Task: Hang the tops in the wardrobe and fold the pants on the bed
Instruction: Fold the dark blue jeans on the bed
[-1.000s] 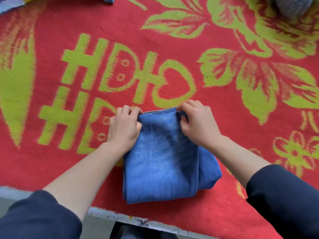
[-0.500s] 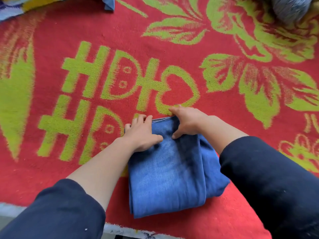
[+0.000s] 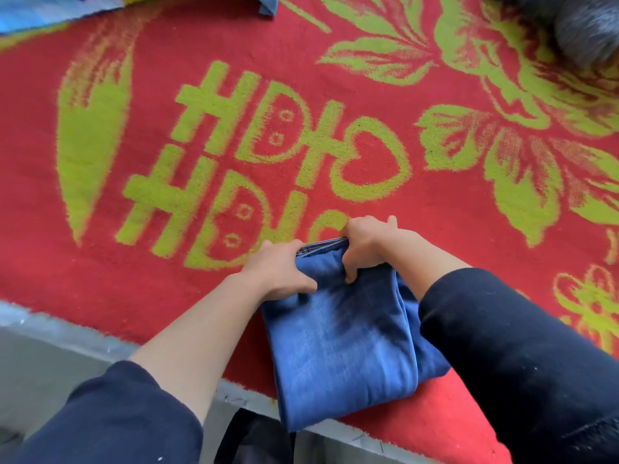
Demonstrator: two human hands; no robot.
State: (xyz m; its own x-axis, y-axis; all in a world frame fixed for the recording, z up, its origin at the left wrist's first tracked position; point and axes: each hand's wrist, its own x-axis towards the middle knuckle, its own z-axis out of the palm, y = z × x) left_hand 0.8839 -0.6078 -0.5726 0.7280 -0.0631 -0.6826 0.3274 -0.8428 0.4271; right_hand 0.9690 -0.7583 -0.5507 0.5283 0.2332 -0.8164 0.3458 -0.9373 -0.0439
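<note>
A pair of blue denim pants (image 3: 341, 343), folded into a thick rectangle, lies on the bed near its front edge. My left hand (image 3: 278, 271) grips the far left corner of the bundle, thumb on top and fingers tucked under the layers. On the far right corner, my right hand (image 3: 366, 244) pinches the stacked edges, which lift a little off the blanket. The near end of the pants hangs slightly over the bed's edge.
A red blanket with green letters and flowers (image 3: 435, 202) covers the bed. A grey fuzzy garment (image 3: 586, 31) lies at the far right corner, a blue cloth (image 3: 268, 5) at the top edge, a colourful fabric (image 3: 50, 11) at far left. The bed's grey edge (image 3: 67, 329) runs along the front.
Both hands went from pressing flat on the folded pants to gripping their far edge, which now lifts off the blanket. The bundle sits closer to the bed's front edge.
</note>
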